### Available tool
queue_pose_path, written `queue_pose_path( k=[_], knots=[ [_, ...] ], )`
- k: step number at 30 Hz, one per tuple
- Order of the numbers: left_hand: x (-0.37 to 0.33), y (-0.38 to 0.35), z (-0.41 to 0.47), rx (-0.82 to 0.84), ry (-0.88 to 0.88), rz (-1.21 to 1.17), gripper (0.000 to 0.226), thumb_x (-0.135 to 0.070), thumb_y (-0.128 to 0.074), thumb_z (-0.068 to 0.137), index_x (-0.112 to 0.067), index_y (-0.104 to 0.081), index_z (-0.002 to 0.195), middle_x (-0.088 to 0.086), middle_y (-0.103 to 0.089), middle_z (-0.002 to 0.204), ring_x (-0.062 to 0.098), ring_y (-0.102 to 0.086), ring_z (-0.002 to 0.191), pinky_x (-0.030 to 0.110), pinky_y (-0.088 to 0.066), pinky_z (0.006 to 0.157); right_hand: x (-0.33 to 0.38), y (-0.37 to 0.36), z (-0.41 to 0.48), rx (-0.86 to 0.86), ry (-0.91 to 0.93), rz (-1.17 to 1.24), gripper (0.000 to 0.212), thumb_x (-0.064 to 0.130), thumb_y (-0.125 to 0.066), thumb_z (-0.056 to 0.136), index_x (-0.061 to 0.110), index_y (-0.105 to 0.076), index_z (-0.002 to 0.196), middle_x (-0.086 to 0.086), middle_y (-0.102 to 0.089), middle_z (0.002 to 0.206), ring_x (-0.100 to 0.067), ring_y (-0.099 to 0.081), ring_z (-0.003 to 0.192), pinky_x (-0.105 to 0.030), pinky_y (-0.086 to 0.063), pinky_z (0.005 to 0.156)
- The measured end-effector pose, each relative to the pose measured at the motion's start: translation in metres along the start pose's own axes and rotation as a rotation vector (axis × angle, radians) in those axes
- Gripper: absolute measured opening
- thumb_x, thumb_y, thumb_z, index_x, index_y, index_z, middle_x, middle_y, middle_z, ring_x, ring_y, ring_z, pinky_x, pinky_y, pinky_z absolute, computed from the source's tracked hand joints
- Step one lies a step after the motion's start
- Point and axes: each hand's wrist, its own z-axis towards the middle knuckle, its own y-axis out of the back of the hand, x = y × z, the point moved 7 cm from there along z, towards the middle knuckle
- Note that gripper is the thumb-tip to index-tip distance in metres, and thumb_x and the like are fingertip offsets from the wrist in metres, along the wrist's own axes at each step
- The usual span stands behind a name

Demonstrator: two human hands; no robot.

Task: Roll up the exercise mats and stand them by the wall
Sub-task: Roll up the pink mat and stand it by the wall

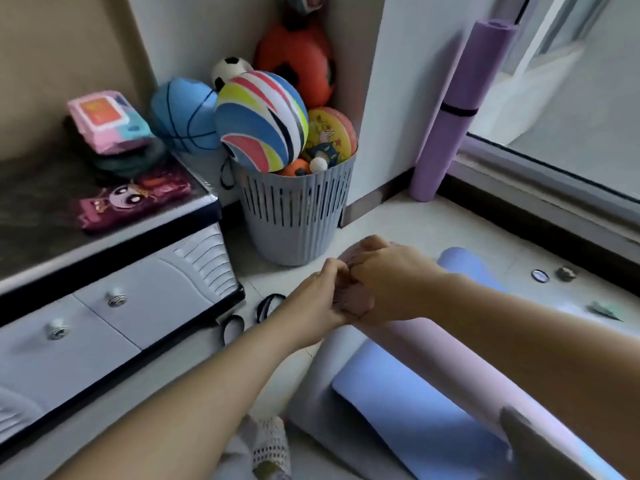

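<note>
The pink mat lies on the floor as a partly formed roll, running from the lower right towards the basket. It rests on a blue mat spread flat beneath it.

Both hands meet at the far end of the roll. The left hand grips the end from the left side with its fingers curled against the coil. The right hand sits over the top of the same end with its fingers bent down round it. The two hands touch each other. How the fingertips lie cannot be made out, as the knuckles hide them.

A purple mat is fully rolled and bound with a black strap. It stands upright in the corner, leaning against the wall beside the window frame.

The basket stands near the wall, just beyond the hands, and is filled with balls. Two black bands lie on the floor between the cabinet and the left forearm.
</note>
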Motion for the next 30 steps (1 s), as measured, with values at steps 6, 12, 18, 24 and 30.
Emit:
queue_pose_path(
  k=[6,12,18,24,30],
  knots=[
    [0.105,0.017,0.029,-0.016,0.157,0.035,0.073,-0.029,-0.081,0.072,-0.031,-0.036,0.129,-0.013,-0.056,0.126,0.011,-0.057,0.103,0.039,-0.054,0.083,0.026,-0.053,0.103,0.039,0.154,-0.119,0.025,0.057,-0.056,0.079,0.034,-0.046,0.080,0.009,-0.043,0.075,-0.024,-0.038,0.093,-0.037,-0.049,0.080],
    [0.213,0.013,0.055,0.115,0.392,0.134,0.068,-0.047,-0.078,0.072,-0.021,-0.047,0.127,-0.009,-0.049,0.122,0.010,-0.049,0.110,0.023,-0.042,0.087,0.039,-0.110,0.186,0.147,0.127,-0.090,0.031,0.058,-0.061,0.077,0.034,-0.066,0.097,0.010,-0.057,0.090,-0.017,-0.036,0.098,-0.031,-0.032,0.067],
    [0.334,-0.012,0.041,0.358,0.671,0.470,0.058,-0.040,-0.063,0.089,-0.016,-0.045,0.139,0.007,-0.043,0.139,0.025,-0.044,0.127,0.032,-0.041,0.100,0.054,-0.161,0.239,0.240,0.138,-0.037,0.041,0.058,-0.070,0.072,0.022,-0.058,0.088,0.007,-0.049,0.081,-0.015,-0.035,0.092,-0.029,-0.034,0.070],
    [0.401,-0.055,0.008,0.632,0.816,0.534,0.049,-0.040,-0.057,0.085,-0.019,-0.056,0.128,0.007,-0.051,0.133,0.028,-0.050,0.120,0.038,-0.045,0.099,0.062,-0.185,0.260,0.298,0.165,-0.033,0.047,0.059,-0.071,0.070,0.020,-0.044,0.074,0.007,-0.040,0.071,-0.016,-0.033,0.090,-0.030,-0.036,0.067],
    [0.415,-0.065,-0.003,0.626,0.903,0.523,0.047,-0.042,-0.056,0.089,-0.011,-0.061,0.123,0.009,-0.047,0.133,0.026,-0.053,0.116,0.033,-0.047,0.096,0.065,-0.186,0.263,0.288,0.194,-0.027,0.047,0.060,-0.070,0.071,0.020,-0.046,0.081,0.007,-0.039,0.071,-0.017,-0.034,0.089,-0.030,-0.033,0.064]
  ],
)
